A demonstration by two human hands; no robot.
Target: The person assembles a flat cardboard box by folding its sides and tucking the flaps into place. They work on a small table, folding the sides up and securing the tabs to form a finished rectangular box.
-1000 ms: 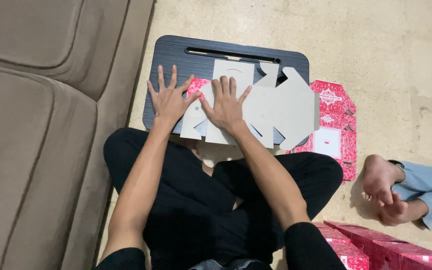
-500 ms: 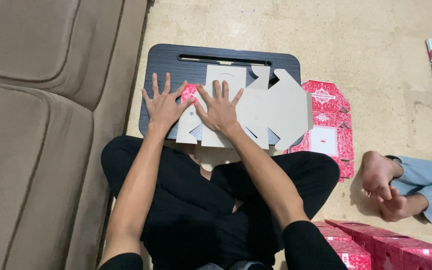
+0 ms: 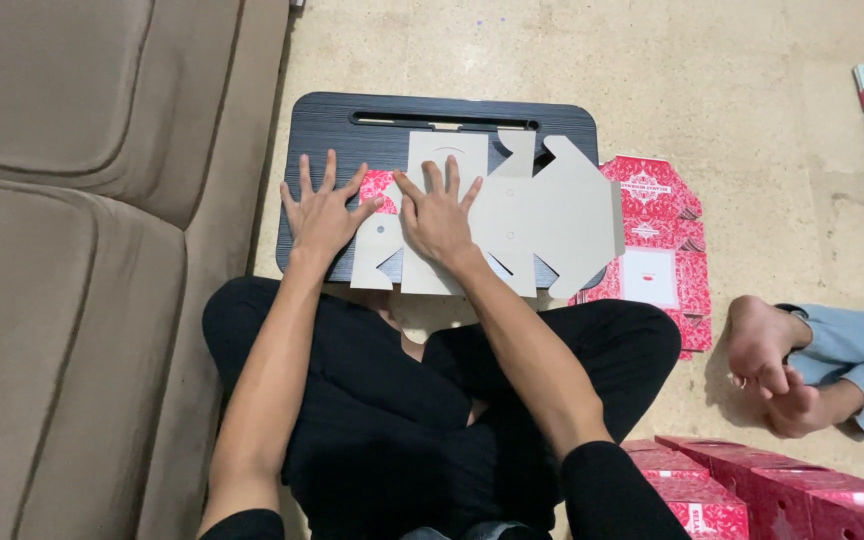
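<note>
**Both hands flat on the carton blank**

We press our left hand [image 3: 320,215] and right hand [image 3: 439,215], fingers spread apart, on the unfolded grey carton [image 3: 542,215]. It lies on the black desk [image 3: 332,120], beside a sofa [image 3: 72,250].

— Underneath everything? 
— Beige stone floor [image 3: 752,60], bearing a dark lap tray [image 3: 332,120] beside the sofa [image 3: 72,250].
— On the tray? 
— Flat grey cardboard cutout [image 3: 552,220], spread wide, right edge overhanging.
— Directly on the floor? 
— Flat red printed carton [image 3: 662,250] just right of the tray; folded red boxes [image 3: 752,490] at lower right.
</note>
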